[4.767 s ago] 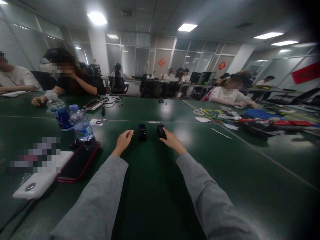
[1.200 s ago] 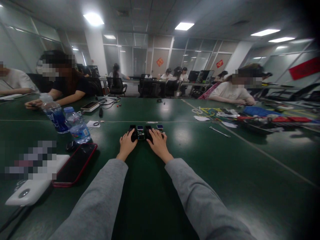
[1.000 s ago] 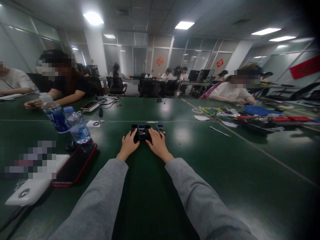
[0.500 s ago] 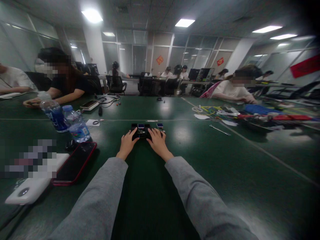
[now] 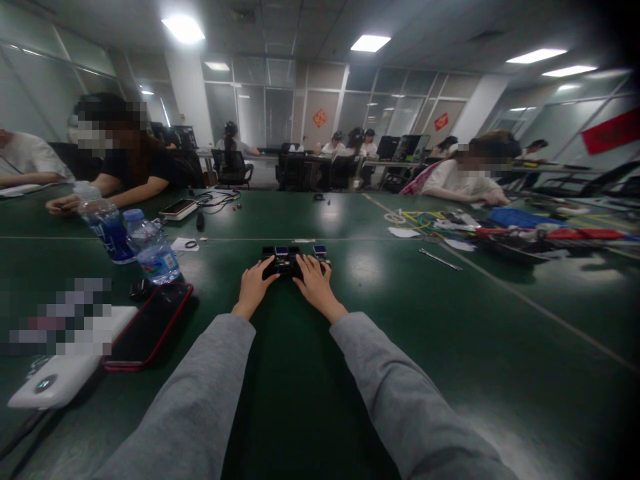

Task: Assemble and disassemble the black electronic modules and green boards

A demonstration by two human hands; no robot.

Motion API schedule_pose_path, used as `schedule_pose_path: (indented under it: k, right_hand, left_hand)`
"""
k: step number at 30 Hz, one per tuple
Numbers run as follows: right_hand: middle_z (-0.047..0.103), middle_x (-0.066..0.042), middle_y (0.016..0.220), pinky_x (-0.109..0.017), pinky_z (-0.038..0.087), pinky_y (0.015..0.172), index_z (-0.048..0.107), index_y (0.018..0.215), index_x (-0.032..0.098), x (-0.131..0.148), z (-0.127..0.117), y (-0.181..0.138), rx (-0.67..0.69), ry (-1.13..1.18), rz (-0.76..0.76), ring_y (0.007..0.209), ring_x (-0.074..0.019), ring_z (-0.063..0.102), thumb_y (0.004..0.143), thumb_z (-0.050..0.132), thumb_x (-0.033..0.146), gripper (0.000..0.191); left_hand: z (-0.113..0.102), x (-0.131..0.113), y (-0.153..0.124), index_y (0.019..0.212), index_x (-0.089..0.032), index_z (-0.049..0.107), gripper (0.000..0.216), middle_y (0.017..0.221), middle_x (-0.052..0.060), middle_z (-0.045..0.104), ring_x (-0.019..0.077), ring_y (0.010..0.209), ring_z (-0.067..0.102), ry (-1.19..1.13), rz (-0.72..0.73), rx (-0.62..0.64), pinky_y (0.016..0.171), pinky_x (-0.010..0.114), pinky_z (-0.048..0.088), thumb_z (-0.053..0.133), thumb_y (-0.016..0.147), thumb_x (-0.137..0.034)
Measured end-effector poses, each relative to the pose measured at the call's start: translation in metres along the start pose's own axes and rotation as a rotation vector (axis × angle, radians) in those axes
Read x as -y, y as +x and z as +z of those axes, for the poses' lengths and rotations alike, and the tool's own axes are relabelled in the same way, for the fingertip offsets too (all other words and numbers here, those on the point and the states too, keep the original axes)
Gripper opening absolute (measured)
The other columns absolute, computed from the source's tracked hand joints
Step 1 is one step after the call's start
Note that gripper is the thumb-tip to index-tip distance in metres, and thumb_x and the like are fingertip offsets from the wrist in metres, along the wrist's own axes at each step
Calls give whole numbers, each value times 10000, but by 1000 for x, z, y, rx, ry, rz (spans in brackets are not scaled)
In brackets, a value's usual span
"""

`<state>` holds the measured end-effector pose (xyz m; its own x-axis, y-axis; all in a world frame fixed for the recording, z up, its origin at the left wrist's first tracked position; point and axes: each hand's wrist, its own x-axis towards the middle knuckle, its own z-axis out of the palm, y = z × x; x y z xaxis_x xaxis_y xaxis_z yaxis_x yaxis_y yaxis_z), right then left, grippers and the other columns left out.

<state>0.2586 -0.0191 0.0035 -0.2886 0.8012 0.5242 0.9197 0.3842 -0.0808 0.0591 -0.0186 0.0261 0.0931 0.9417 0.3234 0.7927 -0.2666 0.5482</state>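
Note:
At mid-table a pair of small black devices with little screens lie side by side. My left hand (image 5: 253, 288) is curved around the left black device (image 5: 283, 264), its thumb and fingers at the near and left edges. Over the other black device (image 5: 294, 253) lies my right hand (image 5: 317, 285), fingers bent across its top and thumb at the near side. A small lit-blue screen (image 5: 319, 250) shows just beyond the right fingers. Most of the right device is hidden under that hand, so I cannot tell its full shape.
On the left of the green table (image 5: 300, 400) are a red-edged phone (image 5: 150, 327), a white power bank (image 5: 60, 383), a water bottle (image 5: 153, 247) and a blue-labelled bottle (image 5: 107, 230). A wrench (image 5: 440, 259) and tangled cables (image 5: 425, 220) lie right. Other people sit around.
Both hands stay on the black devices in nearly the same place. Only a very slight shift of the view shows.

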Motion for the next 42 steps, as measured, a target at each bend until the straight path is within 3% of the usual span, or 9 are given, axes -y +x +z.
schedule_pose_path:
  k: [17,33,42]
  right_hand:
    - [367,-171,1459,-526,157,1104,301,1461,117,0,-2,1,31,12,8,1405,-248,210,945,458,207,547]
    - [342,-145,1480,-534,118,1130,259,1477,130,-4,5,1,30,47,7,1422,-228,167,951,446,229,567]
    - [327,-159,1483,-520,105,1139,163,1511,100,-3,6,0,29,36,16,1419,-240,160,964,442,249,632]
  left_hand:
    - [3,3,2,1338,-297,542,535,1334,75,601,267,1256,538,-56,10,-70,1076,471,392,685,823,-322]
    - [5,8,4,1371,-271,501,601,1380,94,561,257,1282,513,-27,40,-51,1101,482,354,705,805,-278]
    - [1,1,2,1376,-293,491,627,1381,92,559,282,1299,494,-42,-16,-24,1108,535,327,714,792,-253]
